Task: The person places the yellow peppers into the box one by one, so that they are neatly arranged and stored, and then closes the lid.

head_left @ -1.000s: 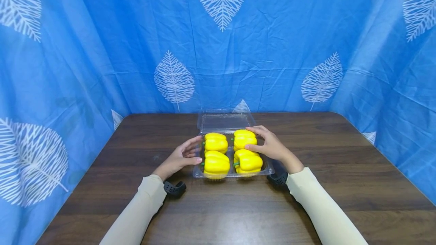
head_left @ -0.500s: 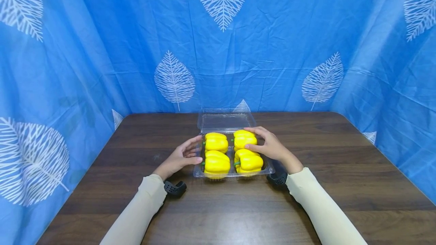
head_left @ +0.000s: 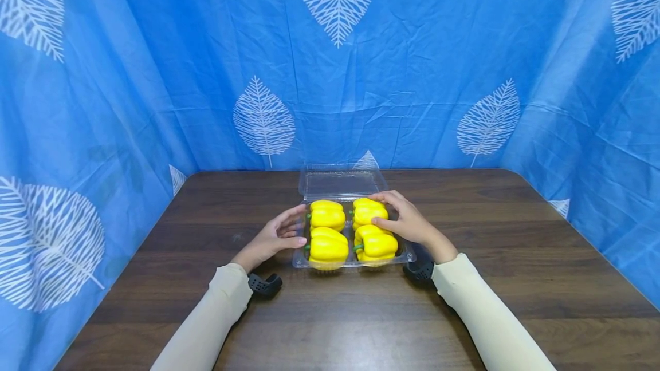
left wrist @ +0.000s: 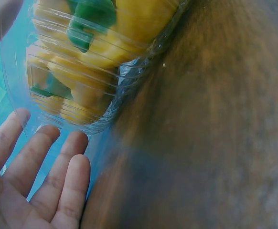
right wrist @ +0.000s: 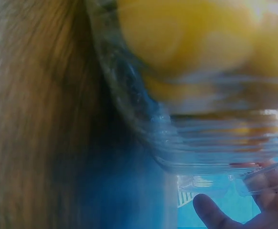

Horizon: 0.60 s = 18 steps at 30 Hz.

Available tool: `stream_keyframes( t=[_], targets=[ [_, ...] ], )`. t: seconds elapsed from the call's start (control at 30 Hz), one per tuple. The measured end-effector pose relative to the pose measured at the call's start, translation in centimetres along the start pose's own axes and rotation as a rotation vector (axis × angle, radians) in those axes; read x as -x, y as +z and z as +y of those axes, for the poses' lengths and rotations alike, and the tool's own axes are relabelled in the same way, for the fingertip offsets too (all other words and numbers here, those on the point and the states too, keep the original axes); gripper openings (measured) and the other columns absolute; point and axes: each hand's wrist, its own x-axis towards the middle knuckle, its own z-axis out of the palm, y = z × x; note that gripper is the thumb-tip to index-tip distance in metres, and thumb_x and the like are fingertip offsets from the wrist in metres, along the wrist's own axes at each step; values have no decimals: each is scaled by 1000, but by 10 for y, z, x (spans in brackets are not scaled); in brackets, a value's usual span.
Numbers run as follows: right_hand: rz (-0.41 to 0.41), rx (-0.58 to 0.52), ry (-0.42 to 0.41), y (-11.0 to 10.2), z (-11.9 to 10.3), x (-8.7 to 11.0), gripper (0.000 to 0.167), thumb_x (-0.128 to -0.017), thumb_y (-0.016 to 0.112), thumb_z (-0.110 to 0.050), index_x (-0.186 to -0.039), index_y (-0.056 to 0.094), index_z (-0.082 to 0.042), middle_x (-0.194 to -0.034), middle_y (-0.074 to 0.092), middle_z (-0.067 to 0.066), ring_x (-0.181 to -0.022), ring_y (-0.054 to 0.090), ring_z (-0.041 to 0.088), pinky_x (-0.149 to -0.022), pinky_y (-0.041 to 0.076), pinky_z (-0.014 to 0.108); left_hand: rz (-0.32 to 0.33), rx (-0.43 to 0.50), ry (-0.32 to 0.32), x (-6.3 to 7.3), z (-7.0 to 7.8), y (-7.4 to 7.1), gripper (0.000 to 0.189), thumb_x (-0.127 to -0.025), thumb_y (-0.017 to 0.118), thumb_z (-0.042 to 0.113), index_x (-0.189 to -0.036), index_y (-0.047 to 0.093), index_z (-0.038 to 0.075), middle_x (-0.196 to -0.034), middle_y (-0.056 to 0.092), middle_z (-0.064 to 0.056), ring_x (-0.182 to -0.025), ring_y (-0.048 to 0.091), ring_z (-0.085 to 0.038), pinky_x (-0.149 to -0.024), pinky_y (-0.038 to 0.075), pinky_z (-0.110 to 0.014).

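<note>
Several yellow bell peppers with green stems lie in a clear plastic clamshell box (head_left: 350,263) on the table. At its back right, my right hand (head_left: 412,219) holds a bell pepper (head_left: 367,210) between thumb and fingers. Nearer me is another bell pepper (head_left: 378,247). On the left side sit a far bell pepper (head_left: 328,216) and a near bell pepper (head_left: 329,249). My left hand (head_left: 270,239) is beside the box's left wall, its fingers extended and thumb near the rim; the left wrist view shows the fingertips (left wrist: 77,140) close to the ribbed plastic. Contact there is hard to tell.
The box's clear lid (head_left: 342,183) is folded back behind it. Brown wood table (head_left: 340,319) surrounds the box, and a blue leaf-print curtain (head_left: 402,73) hangs along its back and sides. A black wrist strap (head_left: 265,285) is on the left wrist.
The back right bell pepper has shifted very slightly left in the box, and my right hand with it. My left hand has stayed in place.
</note>
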Motion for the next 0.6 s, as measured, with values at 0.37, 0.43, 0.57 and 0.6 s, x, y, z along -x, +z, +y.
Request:
stream_keyframes(
  t=[0.37, 0.43, 0.57, 0.6],
  targets=[
    [7, -4, 20, 0, -1, 1, 53, -99, 76, -11, -148, 61, 3, -147, 54, 26, -136, 52, 48, -115, 44, 71, -8, 0, 11, 0, 2, -1, 85, -100, 74, 17, -171, 29, 10, -174, 33, -19, -156, 39, -43, -127, 34, -58],
    [10, -11, 23, 0, 0, 1, 52, -99, 75, -11, -147, 61, 3, -147, 53, 27, -137, 51, 49, -115, 43, 71, -8, 1, 9, 1, 2, -1, 84, -100, 74, 17, -171, 29, 9, -174, 33, -19, -156, 38, -43, -127, 34, -58],
    [15, -24, 23, 2, 2, 3, 52, -99, 75, -10, -147, 62, 2, -148, 53, 27, -138, 50, 49, -116, 42, 71, -6, 5, 0, 1, 2, 1, 84, -100, 74, 16, -171, 29, 10, -174, 33, -18, -156, 38, -42, -127, 34, -58],
    [16, -29, 22, 2, 2, 3, 51, -99, 75, -10, -147, 62, 2, -148, 53, 27, -138, 50, 49, -116, 42, 71, -5, 5, 0, 1, 2, 1, 84, -100, 73, 16, -171, 29, 10, -175, 33, -18, -156, 38, -42, -128, 33, -58]
  ],
)
